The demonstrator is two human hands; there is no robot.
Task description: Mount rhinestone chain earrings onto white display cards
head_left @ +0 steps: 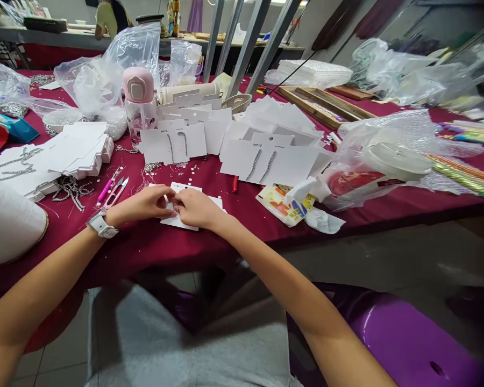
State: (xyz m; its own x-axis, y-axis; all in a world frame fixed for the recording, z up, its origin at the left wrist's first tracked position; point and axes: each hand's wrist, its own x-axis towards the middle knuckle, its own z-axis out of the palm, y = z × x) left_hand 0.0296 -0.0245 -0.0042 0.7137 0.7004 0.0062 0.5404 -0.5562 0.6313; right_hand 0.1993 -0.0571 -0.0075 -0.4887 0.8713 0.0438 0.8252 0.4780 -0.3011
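Our left hand (151, 201), right hand (197, 207): meeting over card (177, 221) | fingers (165, 190): curled; we cannot tell what they grip

The rear of the room presents a plain grey wall (317, 16), dark drapes (376, 19) hanging at upper right, a purple cloth (195, 15) farther left, and a bright light source partly visible at the top edge. A long grey-edged table (56, 36) stands along the back, while slanting grey metal bars (248, 45) rise between it and the near table (139, 258), which is covered in deep red cloth. The floor (62, 357) is tiled, with joints visible at lower left; a glossy purple seat (403, 333) stands at lower right.
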